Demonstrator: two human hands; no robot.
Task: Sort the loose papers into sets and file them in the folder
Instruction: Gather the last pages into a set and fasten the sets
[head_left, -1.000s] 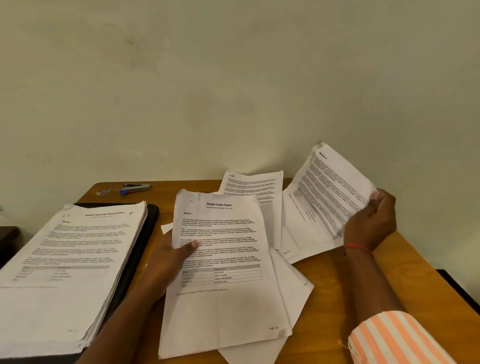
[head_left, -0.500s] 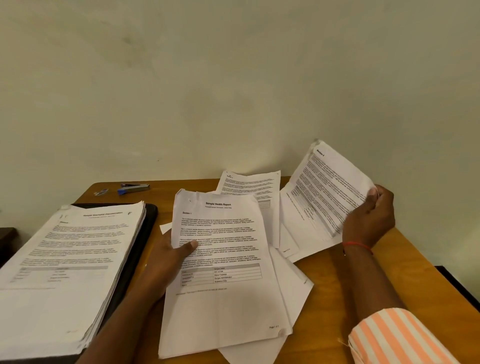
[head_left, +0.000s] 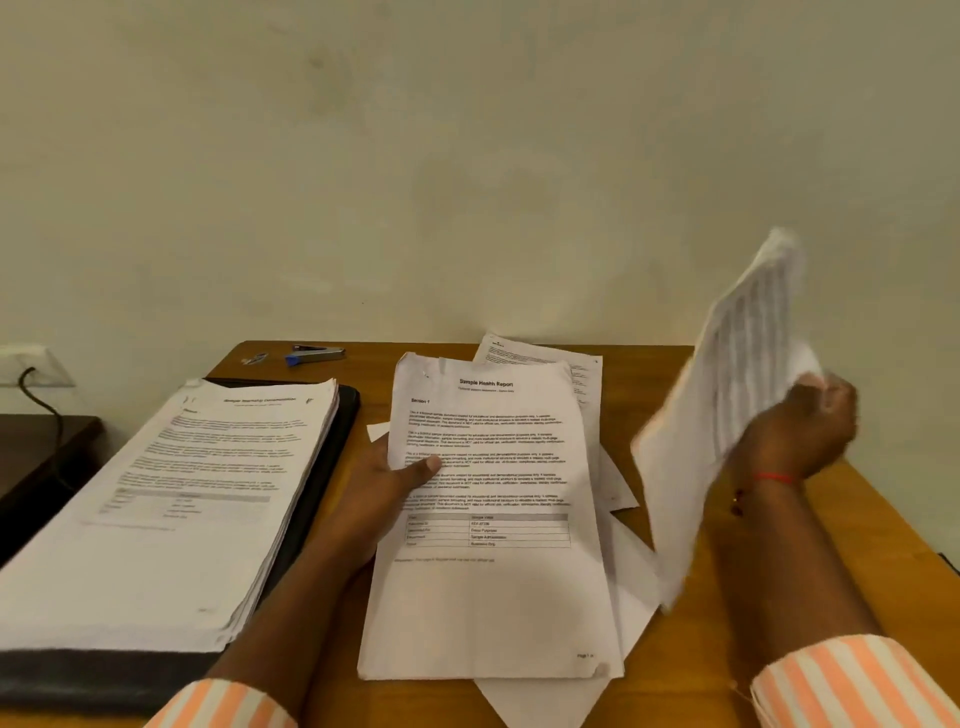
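Here, a wooden table (head_left: 878, 540) stands against a plain wall. On its left side a black folder (head_left: 343, 415) lies open and flat, with a thick stack of printed papers (head_left: 171, 499) resting on it and covering most of it. In the middle of the table lies a set of sheets headed "Sample Health Report" (head_left: 493, 587). The left hand (head_left: 384, 483) grips its left edge, thumb on top of the page and fingers hidden beneath. Under this set several loose papers (head_left: 628, 587) fan out toward the right and toward the near edge, and one more printed sheet (head_left: 540, 353) shows behind it. The right hand (head_left: 800, 431) pinches a few raised pages (head_left: 727, 395) by their edge, lifted clear of the table, tilted steeply and blurred. A stapler (head_left: 317, 354) with a blue end lies at the far edge, just beside a small metal item (head_left: 255, 357). A red thread (head_left: 773, 477) circles the right wrist.
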